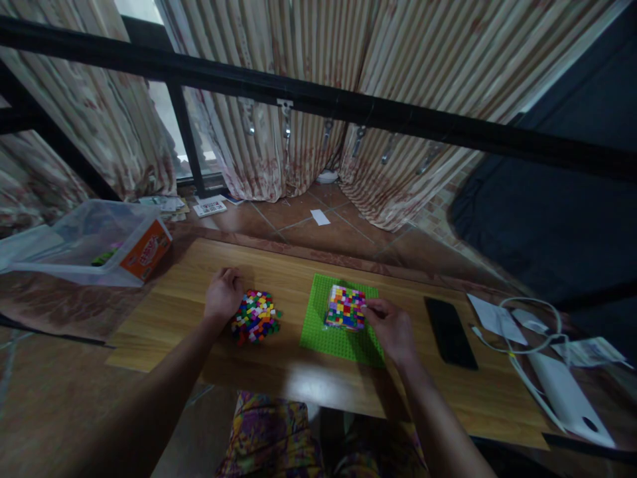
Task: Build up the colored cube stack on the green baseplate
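A clear tub (74, 242) with an orange label sits at the far left, on a patterned cloth beside the wooden board (298, 372) that serves as the work surface. On the board, the left hand (223, 292) rests loosely curled, knuckles up, touching the left edge of a pile of small coloured bricks (255, 317); whether it grips any brick I cannot tell.

Right of the pile lies a green baseplate (338, 335), and on its upper half stands a multicoloured block (345, 307) built of the same bricks. The right hand (393, 326) has its fingertips pinched together at the block's right edge, seemingly pressing or seating a small brick there, though the piece itself is too small to make out.

Further right lie a black phone (450, 332), some papers (495, 317), a white cable (527, 332) and a white device (567, 398).

The step in hand looks like adding a brick to the block's right side. The next move likely calls for firm downward pressure with the studs aligned, then a fresh brick from the pile.
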A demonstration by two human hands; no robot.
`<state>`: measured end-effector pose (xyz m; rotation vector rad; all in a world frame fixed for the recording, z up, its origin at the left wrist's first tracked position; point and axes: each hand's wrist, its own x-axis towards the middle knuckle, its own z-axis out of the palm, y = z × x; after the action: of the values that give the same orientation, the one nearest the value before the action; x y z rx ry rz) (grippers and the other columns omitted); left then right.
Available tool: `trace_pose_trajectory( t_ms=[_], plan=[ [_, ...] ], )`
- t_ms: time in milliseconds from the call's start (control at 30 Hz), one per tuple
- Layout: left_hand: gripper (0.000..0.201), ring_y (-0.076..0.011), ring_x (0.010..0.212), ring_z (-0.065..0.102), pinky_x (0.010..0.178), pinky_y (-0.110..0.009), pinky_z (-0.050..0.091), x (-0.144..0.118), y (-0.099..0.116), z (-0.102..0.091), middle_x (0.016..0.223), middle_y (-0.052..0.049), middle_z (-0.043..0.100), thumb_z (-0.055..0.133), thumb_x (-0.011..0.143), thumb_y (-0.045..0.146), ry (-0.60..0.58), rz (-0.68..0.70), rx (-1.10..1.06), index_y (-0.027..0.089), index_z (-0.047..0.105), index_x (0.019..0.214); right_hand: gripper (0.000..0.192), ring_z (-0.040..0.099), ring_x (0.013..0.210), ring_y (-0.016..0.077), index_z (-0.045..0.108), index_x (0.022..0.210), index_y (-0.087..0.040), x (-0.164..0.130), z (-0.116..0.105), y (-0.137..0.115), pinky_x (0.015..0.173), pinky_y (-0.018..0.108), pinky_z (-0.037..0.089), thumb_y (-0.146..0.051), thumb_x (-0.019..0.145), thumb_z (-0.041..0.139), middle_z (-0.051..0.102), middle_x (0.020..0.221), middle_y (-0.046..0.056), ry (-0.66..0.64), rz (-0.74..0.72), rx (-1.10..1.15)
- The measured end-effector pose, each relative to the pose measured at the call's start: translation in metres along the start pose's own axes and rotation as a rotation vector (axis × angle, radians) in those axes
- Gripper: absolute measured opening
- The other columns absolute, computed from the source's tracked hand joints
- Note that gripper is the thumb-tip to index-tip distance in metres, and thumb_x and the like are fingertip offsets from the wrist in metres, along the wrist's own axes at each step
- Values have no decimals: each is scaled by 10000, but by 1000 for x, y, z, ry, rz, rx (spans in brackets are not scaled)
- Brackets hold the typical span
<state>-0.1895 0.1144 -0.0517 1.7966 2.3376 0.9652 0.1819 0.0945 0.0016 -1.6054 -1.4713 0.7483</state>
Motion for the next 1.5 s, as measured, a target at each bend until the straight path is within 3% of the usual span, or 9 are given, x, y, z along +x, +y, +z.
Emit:
trace_pose_trajectory(
  t_ms=[300, 500, 900, 1500],
  plan=[
    [238, -233, 948, 609, 875, -355, 493, -1, 4, -4, 981, -103, 643, 415, 838, 186, -19, -2, -11, 173, 647, 893, 341, 708, 783, 232, 724, 845, -171, -2, 1, 8, 740, 364, 562, -481, 706, 703, 764, 852, 89, 3, 12, 97],
    [235, -240, 949, 603, 875, -361, 492, -1, 5, -4, 980, -101, 646, 422, 821, 177, -29, -18, 4, 178, 648, 885, 463, 662, 616, 199, 715, 847, -150, -4, 0, 11, 595, 325, 542, -596, 753, 635, 744, 757, 88, 13, 90, 170],
    [239, -237, 954, 605, 863, -349, 488, -1, 4, -3, 984, -104, 642, 417, 837, 185, -23, -16, 3, 173, 649, 892, 467, 668, 598, 197, 731, 818, -141, 3, 7, 17, 573, 326, 549, -557, 614, 781, 736, 712, 65, 16, 217, 304],
    [246, -244, 984, 602, 913, -362, 482, 0, 2, -3, 994, -110, 648, 411, 827, 183, -24, 1, -10, 174, 649, 888, 449, 660, 576, 194, 721, 748, -143, 6, 12, 13, 584, 342, 566, -537, 552, 812, 716, 659, 45, -4, 274, 408]
  ],
)
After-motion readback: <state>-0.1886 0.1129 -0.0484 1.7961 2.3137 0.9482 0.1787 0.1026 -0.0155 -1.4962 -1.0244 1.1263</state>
